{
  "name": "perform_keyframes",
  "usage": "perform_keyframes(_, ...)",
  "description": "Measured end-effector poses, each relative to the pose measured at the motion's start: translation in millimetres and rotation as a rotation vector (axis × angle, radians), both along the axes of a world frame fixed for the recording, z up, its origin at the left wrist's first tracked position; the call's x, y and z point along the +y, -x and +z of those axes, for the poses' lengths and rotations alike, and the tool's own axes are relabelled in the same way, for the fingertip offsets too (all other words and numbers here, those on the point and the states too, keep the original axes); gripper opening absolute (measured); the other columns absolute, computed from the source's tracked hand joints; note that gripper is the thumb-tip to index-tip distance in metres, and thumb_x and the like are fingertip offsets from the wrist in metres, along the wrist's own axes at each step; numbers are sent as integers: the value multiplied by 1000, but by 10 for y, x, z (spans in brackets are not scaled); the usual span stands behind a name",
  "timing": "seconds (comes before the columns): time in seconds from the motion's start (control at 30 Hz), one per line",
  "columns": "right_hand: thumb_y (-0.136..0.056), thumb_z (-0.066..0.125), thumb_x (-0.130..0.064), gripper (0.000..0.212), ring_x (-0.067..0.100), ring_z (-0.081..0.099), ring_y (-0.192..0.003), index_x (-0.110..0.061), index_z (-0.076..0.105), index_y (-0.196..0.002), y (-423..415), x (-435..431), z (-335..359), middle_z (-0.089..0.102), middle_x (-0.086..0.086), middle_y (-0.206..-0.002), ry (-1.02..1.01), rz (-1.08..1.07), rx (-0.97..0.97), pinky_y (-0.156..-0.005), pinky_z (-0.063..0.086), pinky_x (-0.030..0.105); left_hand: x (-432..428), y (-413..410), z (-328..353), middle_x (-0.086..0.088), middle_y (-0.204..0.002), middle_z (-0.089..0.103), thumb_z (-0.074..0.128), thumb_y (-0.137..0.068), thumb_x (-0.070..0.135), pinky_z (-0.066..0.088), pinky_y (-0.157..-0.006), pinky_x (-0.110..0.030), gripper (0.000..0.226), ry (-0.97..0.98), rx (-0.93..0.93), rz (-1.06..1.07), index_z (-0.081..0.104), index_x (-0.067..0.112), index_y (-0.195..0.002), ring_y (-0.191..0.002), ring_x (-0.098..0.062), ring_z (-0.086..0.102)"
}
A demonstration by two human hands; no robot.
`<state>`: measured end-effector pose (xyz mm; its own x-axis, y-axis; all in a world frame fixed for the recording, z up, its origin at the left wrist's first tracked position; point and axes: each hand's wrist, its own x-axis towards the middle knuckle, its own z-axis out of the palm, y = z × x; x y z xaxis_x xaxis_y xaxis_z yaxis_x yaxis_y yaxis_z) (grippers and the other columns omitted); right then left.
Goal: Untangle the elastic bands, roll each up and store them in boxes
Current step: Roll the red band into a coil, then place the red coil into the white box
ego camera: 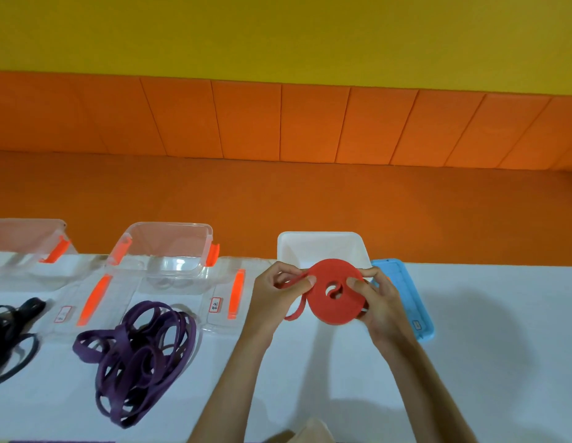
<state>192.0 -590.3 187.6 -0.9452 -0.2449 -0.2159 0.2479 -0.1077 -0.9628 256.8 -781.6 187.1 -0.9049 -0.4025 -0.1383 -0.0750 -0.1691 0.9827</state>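
Hands (286,290) gripping red band roll (337,294), tail pinched

The red band (337,310) is wound into a flat disc with a small open centre and a short loose tail at its left. The left hand (287,292) and right hand (380,302) pinch it above the tabletop (486,330), just in front of the open white box (287,247). The purple band (131,356) lies in a loose tangle before an open clear box (169,244) with orange latches, while the black band (9,327) lies tangled at the far left near a second clear box (25,238).
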Motion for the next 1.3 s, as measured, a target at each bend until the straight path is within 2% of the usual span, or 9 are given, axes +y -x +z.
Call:
perform_keyframes(0.17,-79,83,-24,22,25,78,-87,-26,65,-92,-15,5,-53,80,5,-100,49,-157,-11,-62,61,38,62,-40,-56,12,-112,79,91,-67,41,65,-87,-39,43,-47,-50,-80,81,38,-109,-107,-16,76)
perform_keyframes(0.37,-92,78,-15,17,22,75,-92,-16,63,-100,-30,-85,-178,79,-7,-89,85,-326,-43,-63,62,35,367,-14,-127,-1,-107,80,98,-61,36,66,-81,-36,60,-265,-64,225,68,20,-110,-95,-22,80)
perform_keyframes(0.63,-94,75,-12,20,8,77,-88,-29,64,-95,-16,-241,-160,78,-16,-90,212,-444,-45,-67,63,31,577,16,-184,2,-121,73,95,-77,21,66,-81,-39,40,-391,-17,273,76,27,-112,-112,-20,74)
perform_keyframes(0.73,-95,74,-12,21,13,78,-93,-31,64,-95,20,-250,-199,80,-7,-97,227,-398,-75,-71,63,31,567,86,-211,-5,-124,73,91,-81,13,66,-83,-43,41,-448,-30,301,77,25,-117,-116,-28,73)
perform_keyframes(0.9,-94,77,-19,15,20,73,-108,-26,64,-95,174,-196,-325,77,-4,-101,89,-262,-99,-87,63,38,477,236,-315,-2,-115,77,89,-82,7,66,-78,-34,35,-409,-64,428,79,24,-111,-110,-22,75)
perform_keyframes(1.0,-91,81,-18,17,26,73,-108,-13,64,-91,360,-143,-377,72,14,-106,8,-224,-95,-94,62,45,446,378,-393,-7,-117,78,90,-81,7,66,-78,-33,34,-426,-121,475,78,18,-111,-108,-24,76)
perform_keyframes(1.1,-88,83,-14,20,26,75,-102,-12,65,-95,599,-91,-471,73,13,-104,-5,-186,-108,-88,65,44,412,593,-456,-6,-114,79,91,-80,8,65,-75,-30,33,-389,-162,498,78,16,-109,-104,-23,78)
perform_keyframes(1.2,-88,83,-12,39,21,76,-104,-21,68,-123,911,-71,-587,75,12,-110,-9,-111,-155,-79,65,34,335,932,-581,-8,-110,81,91,-79,5,65,-74,-30,31,-366,-194,516,80,13,-107,-99,-25,80)
perform_keyframes(1.3,-94,78,-11,26,24,74,-108,-17,69,-118,1315,-70,-819,75,12,-114,-93,-27,-189,-77,64,32,273,1359,-752,-11,-108,81,92,-78,5,66,-83,-40,34,-302,-253,499,81,9,-110,-103,-30,78)
